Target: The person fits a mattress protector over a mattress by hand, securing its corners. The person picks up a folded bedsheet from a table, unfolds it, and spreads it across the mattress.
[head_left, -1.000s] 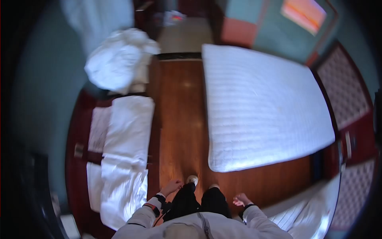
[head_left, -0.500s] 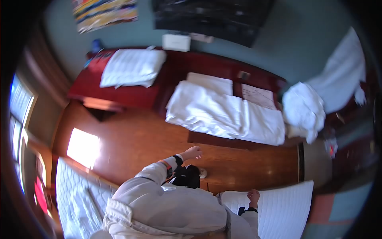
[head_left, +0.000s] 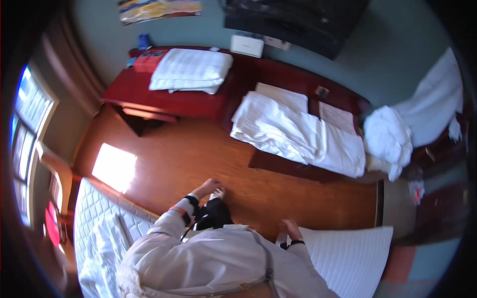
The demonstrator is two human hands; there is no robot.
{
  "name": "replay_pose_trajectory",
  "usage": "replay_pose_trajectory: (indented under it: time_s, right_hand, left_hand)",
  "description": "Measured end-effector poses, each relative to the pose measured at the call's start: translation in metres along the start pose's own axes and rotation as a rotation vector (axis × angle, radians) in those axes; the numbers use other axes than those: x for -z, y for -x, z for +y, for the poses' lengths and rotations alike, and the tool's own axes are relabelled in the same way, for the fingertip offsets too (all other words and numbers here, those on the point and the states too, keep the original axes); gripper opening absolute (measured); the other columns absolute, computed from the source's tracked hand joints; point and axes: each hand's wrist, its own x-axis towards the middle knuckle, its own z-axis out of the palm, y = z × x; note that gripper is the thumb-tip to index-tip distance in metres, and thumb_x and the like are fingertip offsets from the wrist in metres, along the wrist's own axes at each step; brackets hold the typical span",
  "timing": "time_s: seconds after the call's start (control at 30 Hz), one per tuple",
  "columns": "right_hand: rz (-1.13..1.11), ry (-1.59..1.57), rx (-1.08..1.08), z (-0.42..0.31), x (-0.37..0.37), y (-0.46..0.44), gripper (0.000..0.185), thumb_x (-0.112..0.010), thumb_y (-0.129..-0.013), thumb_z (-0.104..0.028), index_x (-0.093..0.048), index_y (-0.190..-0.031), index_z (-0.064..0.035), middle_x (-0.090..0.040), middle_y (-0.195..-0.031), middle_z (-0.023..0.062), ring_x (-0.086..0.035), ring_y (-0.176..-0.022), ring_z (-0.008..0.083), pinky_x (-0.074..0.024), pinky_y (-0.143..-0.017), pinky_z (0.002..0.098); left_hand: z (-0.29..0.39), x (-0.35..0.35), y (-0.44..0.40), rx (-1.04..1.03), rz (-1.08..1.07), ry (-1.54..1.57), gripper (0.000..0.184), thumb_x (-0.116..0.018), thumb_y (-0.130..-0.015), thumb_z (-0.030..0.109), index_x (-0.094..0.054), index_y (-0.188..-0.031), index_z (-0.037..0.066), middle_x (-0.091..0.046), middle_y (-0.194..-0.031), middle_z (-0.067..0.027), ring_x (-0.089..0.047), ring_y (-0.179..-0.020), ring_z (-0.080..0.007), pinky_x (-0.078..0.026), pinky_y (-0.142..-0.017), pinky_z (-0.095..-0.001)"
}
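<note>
My left hand (head_left: 207, 187) hangs in front of me over the wooden floor, above my forward foot, with its fingers loosely curled and nothing seen in it. My right hand (head_left: 289, 229) is lower and to the right, beside the near edge of a white quilted mattress (head_left: 348, 253). Its fingers are bent loosely, and no object shows in them. Ahead, out of reach of both hands, white folded bedding (head_left: 283, 126) lies across a low dark-red bench. A striped white folded quilt (head_left: 191, 69) rests on the red desk (head_left: 129, 92) at the left.
Another mattress (head_left: 97, 208) with crumpled white cloth stands at my left, near a wooden chair (head_left: 59, 171) and the window. A bundled white cloth (head_left: 387, 134) sits at the bench's right end. The wooden floor (head_left: 184, 149) runs between the mattresses and the furniture.
My view has shifted, so the furniture appears farther right and mostly higher. Both hands appear farther left, the right one also higher. One foot now shows farther forward. Neither hand has picked anything up.
</note>
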Motion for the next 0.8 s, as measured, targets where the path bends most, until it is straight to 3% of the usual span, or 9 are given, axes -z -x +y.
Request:
replay_pose_trajectory:
  time_s: [0.2, 0.33, 0.43, 0.53, 0.8]
  right_hand:
    - [0.176, -0.141, -0.032, -0.012, -0.023, -0.037, 0.017, -0.057, -0.085, -0.025, -0.059, -0.094, -0.0105, -0.067, -0.082, 0.0059, -0.062, -0.068, 0.0140, -0.0523, -0.064, 0.0305]
    - [0.239, -0.213, -0.008, -0.050, -0.076, -0.049, 0.016, -0.058, -0.085, -0.023, -0.059, -0.093, -0.0096, -0.066, -0.080, 0.0049, -0.062, -0.066, 0.0135, -0.0523, -0.060, 0.0303]
    - [0.177, -0.259, 0.095, -0.073, -0.118, -0.068, 0.015, -0.057, -0.085, -0.021, -0.062, -0.086, -0.0068, -0.065, -0.070, 0.0061, -0.060, -0.055, 0.0128, -0.0474, -0.047, 0.0273]
    - [0.112, -0.251, 0.146, -0.088, -0.137, -0.087, 0.015, -0.059, -0.085, -0.021, -0.061, -0.090, -0.0065, -0.067, -0.077, 0.0058, -0.061, -0.062, 0.0139, -0.0511, -0.055, 0.0297]
    - [0.406, -0.343, 0.251, -0.105, -0.140, -0.067, 0.021, -0.059, -0.085, -0.024, -0.064, -0.092, -0.0055, -0.067, -0.083, 0.0088, -0.064, -0.070, 0.0174, -0.0516, -0.062, 0.0308]
  left_hand:
    - [-0.003, 0.059, 0.015, 0.152, -0.011, 0.192, 0.021, -0.051, -0.089, 0.020, -0.061, -0.098, 0.003, -0.065, -0.083, -0.0087, -0.061, -0.066, -0.0148, -0.049, -0.058, -0.0257]
    - [-0.006, 0.113, 0.006, 0.227, 0.013, 0.226, 0.020, -0.050, -0.089, 0.019, -0.057, -0.100, 0.004, -0.065, -0.083, -0.0089, -0.060, -0.064, -0.0137, -0.046, -0.054, -0.0236]
    - [0.008, 0.152, -0.008, 0.208, 0.025, 0.199, 0.020, -0.051, -0.089, 0.020, -0.057, -0.099, 0.004, -0.064, -0.082, -0.0092, -0.059, -0.062, -0.0134, -0.045, -0.052, -0.0239]
    - [0.019, 0.187, -0.039, 0.213, -0.013, 0.156, 0.019, -0.052, -0.088, 0.019, -0.057, -0.098, 0.003, -0.064, -0.081, -0.0093, -0.059, -0.061, -0.0132, -0.044, -0.051, -0.0228]
    - [0.052, 0.209, -0.131, 0.127, -0.176, 0.053, 0.019, -0.055, -0.088, 0.020, -0.058, -0.096, 0.003, -0.065, -0.081, -0.0078, -0.061, -0.063, -0.0118, -0.045, -0.051, -0.0211]
